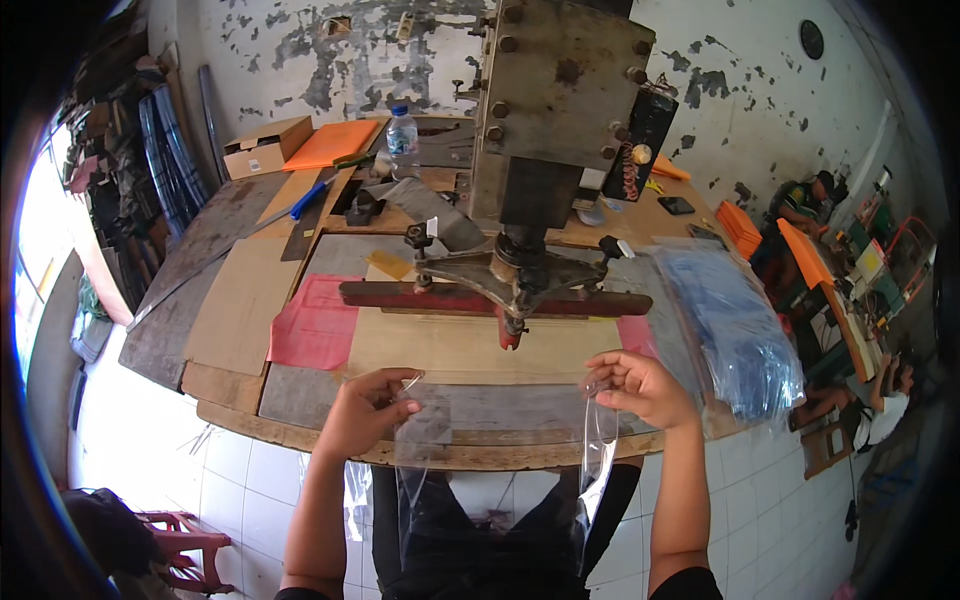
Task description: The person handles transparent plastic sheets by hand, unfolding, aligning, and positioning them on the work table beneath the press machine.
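A clear plastic sheet point(598, 455) hangs between my two hands in front of the table's near edge. My left hand point(365, 412) pinches its upper left corner. The upper right corner is in the closed fingers of my right hand point(640, 390). Beyond the sheet is a press machine point(565, 100) with a long red-edged bar point(420, 297). Below that bar lies a beige board point(440, 358), with a pink sheet point(308, 325) showing at its left and right ends. Neither hand touches the machine.
A pile of clear bluish plastic sheets point(735, 320) lies on the table's right side. Cardboard point(240, 310), a blue-handled tool point(308, 200), a water bottle point(402, 145) and an orange stack point(330, 146) are at the left and back. People point(805, 205) sit at the far right.
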Action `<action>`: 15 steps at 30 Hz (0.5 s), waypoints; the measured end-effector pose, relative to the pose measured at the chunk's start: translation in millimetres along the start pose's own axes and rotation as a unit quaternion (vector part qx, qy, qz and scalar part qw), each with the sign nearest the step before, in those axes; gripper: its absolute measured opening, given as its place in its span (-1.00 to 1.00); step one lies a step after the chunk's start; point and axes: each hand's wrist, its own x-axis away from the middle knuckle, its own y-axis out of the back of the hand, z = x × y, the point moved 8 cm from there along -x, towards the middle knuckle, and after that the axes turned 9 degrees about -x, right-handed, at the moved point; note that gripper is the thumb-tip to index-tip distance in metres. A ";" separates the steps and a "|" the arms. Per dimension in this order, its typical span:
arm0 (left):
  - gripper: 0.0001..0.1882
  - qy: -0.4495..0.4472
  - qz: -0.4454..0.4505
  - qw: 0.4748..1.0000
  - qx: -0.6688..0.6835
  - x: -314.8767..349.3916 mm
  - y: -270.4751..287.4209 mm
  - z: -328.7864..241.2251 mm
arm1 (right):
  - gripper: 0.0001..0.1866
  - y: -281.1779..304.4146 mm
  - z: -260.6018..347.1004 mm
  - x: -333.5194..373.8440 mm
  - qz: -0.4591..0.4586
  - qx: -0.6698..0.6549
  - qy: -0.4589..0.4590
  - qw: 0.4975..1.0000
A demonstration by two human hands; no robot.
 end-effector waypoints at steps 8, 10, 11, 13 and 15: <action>-0.37 -0.161 -0.056 0.939 -0.300 12.8 -5.8 -84.6 | -0.51 -27.7 25.8 17.3 -0.075 0.031 0.110 0.991; -0.34 -0.221 -0.080 0.902 -0.362 24.3 -21.0 -122.2 | -0.55 -54.9 40.1 19.9 -0.078 0.092 0.163 0.979; -0.38 -0.266 -0.045 0.897 -0.349 28.1 -39.1 -138.6 | -0.55 -66.9 43.0 19.8 -0.077 0.091 0.162 0.980; -0.41 -0.313 -0.010 0.889 -0.333 33.4 -60.5 -152.1 | -0.55 -99.9 64.4 26.2 -0.034 0.193 0.235 0.952; -0.41 -0.210 0.150 0.916 -0.306 32.3 -88.8 -129.6 | -0.57 -120.6 77.4 34.2 -0.052 0.230 0.266 0.935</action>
